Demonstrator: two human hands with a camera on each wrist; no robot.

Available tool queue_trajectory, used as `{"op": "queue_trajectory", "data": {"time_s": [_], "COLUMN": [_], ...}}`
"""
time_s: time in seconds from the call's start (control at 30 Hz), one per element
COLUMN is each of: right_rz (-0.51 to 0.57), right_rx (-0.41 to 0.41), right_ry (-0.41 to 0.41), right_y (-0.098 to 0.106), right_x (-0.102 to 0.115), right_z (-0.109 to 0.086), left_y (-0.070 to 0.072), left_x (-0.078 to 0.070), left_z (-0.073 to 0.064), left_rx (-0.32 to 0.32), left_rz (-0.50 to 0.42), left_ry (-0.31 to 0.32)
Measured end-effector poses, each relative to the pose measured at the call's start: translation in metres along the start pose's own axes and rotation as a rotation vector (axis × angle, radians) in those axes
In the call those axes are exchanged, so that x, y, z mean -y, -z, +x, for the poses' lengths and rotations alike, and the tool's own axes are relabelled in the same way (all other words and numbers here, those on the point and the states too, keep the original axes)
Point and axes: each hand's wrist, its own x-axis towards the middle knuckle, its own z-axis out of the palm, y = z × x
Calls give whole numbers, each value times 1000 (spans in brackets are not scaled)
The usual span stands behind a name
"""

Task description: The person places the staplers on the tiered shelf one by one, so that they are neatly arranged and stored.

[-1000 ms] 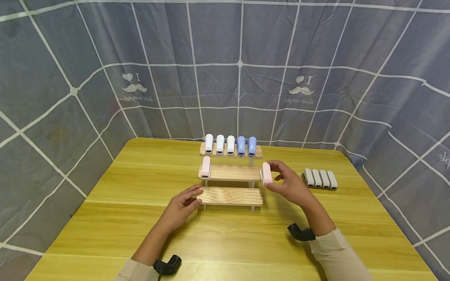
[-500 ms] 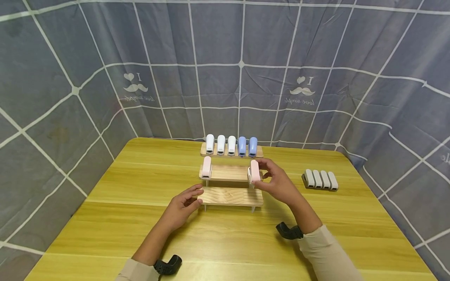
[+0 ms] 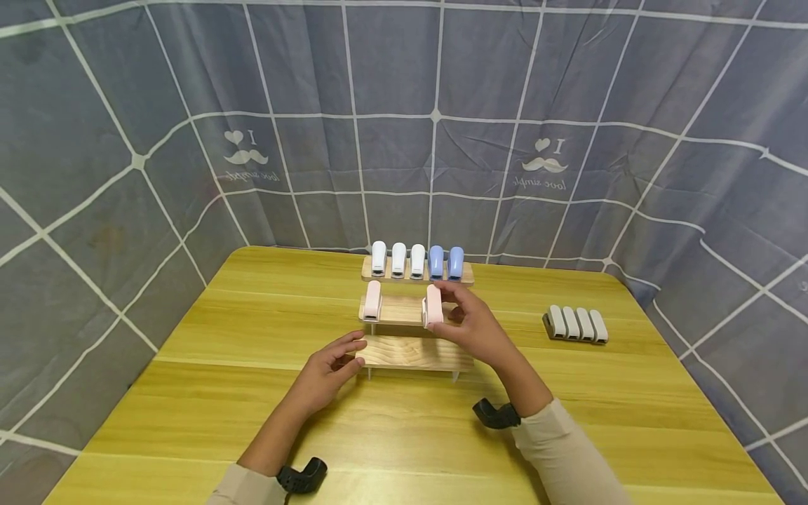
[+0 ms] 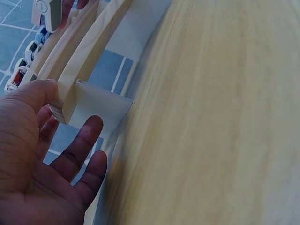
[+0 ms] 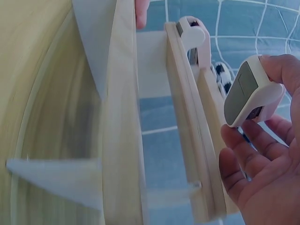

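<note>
My right hand point(image 3: 473, 326) pinches a pink mini stapler point(image 3: 433, 306) between thumb and fingers, over the middle step of a wooden three-step stand point(image 3: 410, 352). In the right wrist view the stapler's grey underside point(image 5: 241, 91) shows, apart from the board. Another pink stapler point(image 3: 373, 300) stands at the left end of that middle step. My left hand point(image 3: 331, 372) holds the left end of the front step; the left wrist view has its thumb point(image 4: 44, 91) against the board's end, a finger behind it and other fingers extended.
Three white staplers point(image 3: 398, 260) and two blue ones point(image 3: 436, 262) line the back step. To the right, several white staplers point(image 3: 576, 324) lie in a row on the wooden table point(image 3: 252, 308). A grey curtain point(image 3: 391, 154) hangs behind.
My right hand has carried the pink stapler leftward, from beyond the stand's right end to over the middle step. The left hand has stayed at the front step's end.
</note>
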Motion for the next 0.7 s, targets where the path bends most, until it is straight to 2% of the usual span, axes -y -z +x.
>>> {"op": "queue_trajectory", "data": {"time_s": [0.7], "right_rz": [-89], "right_rx": [-11], "right_ry": [-7], "right_y": [-42], "right_x": [11], "right_z": [18], "left_y": [0], "left_x": [-2], "left_z": [0], "left_rx": [4], "left_rz": [-12], "left_ry": [-16]}}
